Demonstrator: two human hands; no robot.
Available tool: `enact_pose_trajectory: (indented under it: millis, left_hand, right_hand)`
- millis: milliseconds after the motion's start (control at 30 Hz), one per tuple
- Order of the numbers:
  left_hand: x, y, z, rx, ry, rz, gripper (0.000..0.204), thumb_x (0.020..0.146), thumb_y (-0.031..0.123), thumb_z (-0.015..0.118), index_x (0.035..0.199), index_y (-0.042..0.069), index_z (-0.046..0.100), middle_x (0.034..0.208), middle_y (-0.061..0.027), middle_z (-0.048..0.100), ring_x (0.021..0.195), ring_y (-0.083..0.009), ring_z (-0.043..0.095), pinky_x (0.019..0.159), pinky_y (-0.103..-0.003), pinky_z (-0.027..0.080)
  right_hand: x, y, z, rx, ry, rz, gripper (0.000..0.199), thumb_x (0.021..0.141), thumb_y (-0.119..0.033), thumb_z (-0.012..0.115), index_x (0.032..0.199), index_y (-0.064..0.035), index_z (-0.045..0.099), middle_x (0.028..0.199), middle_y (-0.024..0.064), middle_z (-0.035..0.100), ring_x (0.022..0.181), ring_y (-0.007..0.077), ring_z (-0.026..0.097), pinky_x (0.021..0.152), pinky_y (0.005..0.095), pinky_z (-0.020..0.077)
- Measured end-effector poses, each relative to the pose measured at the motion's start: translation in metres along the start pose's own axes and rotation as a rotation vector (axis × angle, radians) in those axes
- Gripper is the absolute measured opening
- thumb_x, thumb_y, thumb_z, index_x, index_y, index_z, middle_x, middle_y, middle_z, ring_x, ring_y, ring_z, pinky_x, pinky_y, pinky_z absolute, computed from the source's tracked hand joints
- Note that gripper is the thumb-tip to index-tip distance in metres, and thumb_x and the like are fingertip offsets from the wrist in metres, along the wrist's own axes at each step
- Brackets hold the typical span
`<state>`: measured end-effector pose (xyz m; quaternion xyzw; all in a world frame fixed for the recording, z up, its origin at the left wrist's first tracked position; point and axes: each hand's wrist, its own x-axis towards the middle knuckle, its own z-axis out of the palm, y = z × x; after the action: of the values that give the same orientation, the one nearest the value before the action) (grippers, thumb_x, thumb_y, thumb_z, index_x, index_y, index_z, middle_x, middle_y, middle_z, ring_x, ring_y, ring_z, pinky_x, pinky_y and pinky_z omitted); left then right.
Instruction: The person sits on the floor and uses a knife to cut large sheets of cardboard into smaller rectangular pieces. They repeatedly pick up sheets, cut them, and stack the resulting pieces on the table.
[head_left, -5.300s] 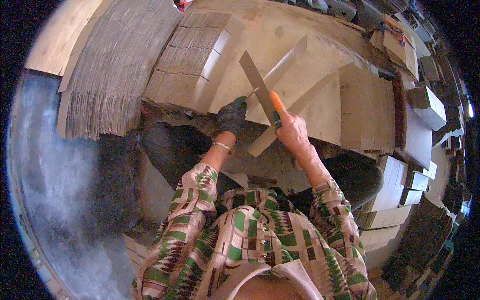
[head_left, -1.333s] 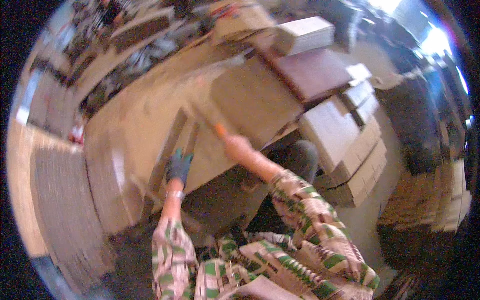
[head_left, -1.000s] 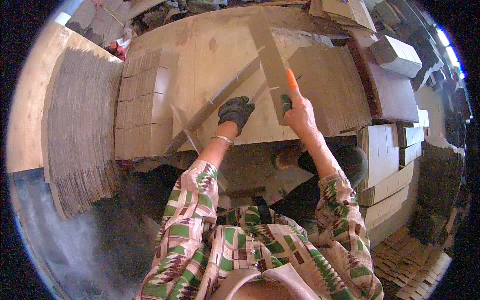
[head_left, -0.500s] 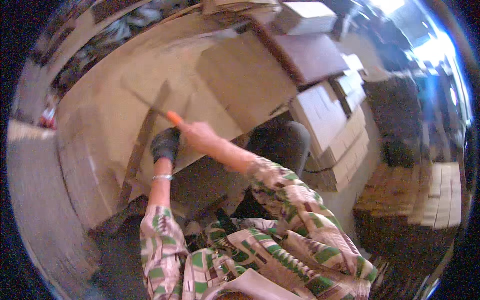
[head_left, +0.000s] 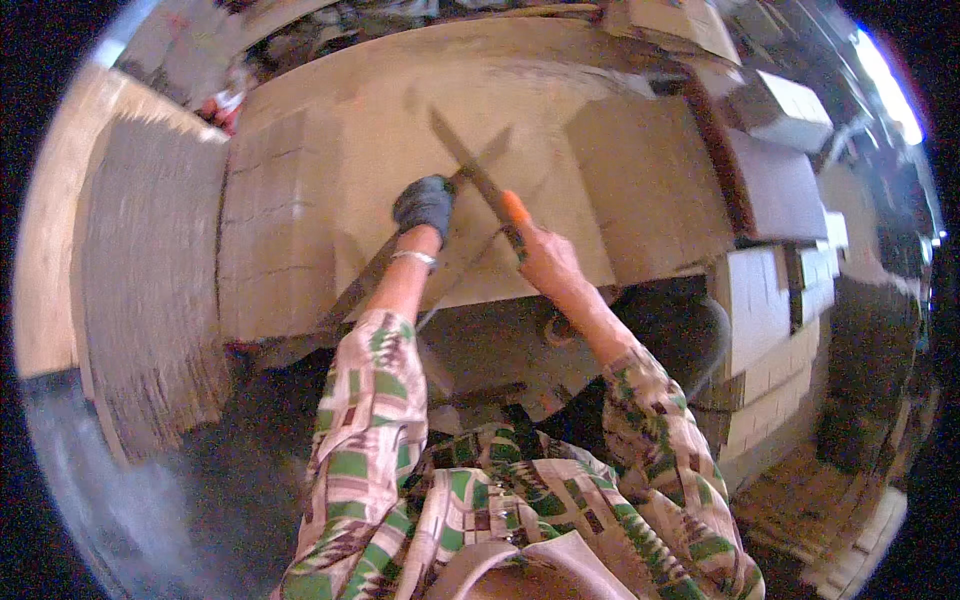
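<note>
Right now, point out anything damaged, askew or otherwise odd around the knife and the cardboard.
Only the left hand wears a dark glove; the right hand, gripping the orange-handled knife, is bare. The cardboard sheet overhangs the edge above the person's lap. No tears or spills show.

place: cardboard workshop | evidence: flat cardboard sheets (head_left: 400, 150), edge-on sheet stack (head_left: 150, 290), piled folded boxes (head_left: 770, 310)

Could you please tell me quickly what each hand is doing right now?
Left hand: gloved, pressing down on the cardboard sheet.
Right hand: closed on the orange-handled knife.
</note>
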<state>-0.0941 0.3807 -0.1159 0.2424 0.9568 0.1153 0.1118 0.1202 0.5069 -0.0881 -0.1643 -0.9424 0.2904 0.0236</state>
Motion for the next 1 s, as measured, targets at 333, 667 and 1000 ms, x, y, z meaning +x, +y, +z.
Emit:
enact_pose_trajectory:
  millis: [333, 667, 1000]
  left_hand:
    - [-0.019, 0.003, 0.000, -0.061, -0.033, -0.116, 0.032, 0.091, 0.038, 0.052, 0.102, 0.018, 0.075, 0.107, -0.0150, 0.071, 0.099, -0.0385, 0.069, 0.083, -0.050, 0.055]
    - [-0.021, 0.008, -0.002, -0.197, 0.186, -0.008, 0.049, 0.091, 0.044, 0.060, 0.124, 0.008, 0.065, 0.117, -0.0207, 0.068, 0.108, -0.0390, 0.065, 0.091, -0.048, 0.052]
    - [-0.145, -0.026, 0.006, -0.141, 0.263, 0.322, 0.066, 0.085, 0.050, 0.070, 0.132, 0.006, 0.056, 0.129, -0.0249, 0.059, 0.120, -0.0409, 0.055, 0.102, -0.052, 0.043]
  right_hand:
    - [-0.016, -0.022, -0.011, -0.089, -0.114, 0.050, 0.107, 0.070, 0.005, 0.063, 0.160, -0.0262, 0.014, 0.081, 0.0245, 0.069, 0.078, 0.0448, 0.067, 0.069, 0.0526, 0.0531]
    - [0.008, -0.008, -0.031, -0.141, -0.216, 0.183, 0.098, 0.074, 0.003, 0.063, 0.159, -0.0205, 0.019, 0.097, 0.0260, 0.068, 0.093, 0.0439, 0.066, 0.079, 0.0519, 0.0523]
    - [-0.015, 0.162, -0.096, -0.621, 0.418, 0.433, 0.034, 0.077, -0.020, 0.074, 0.108, -0.0117, 0.061, 0.106, 0.0120, 0.068, 0.104, 0.0314, 0.066, 0.083, 0.0454, 0.0548]
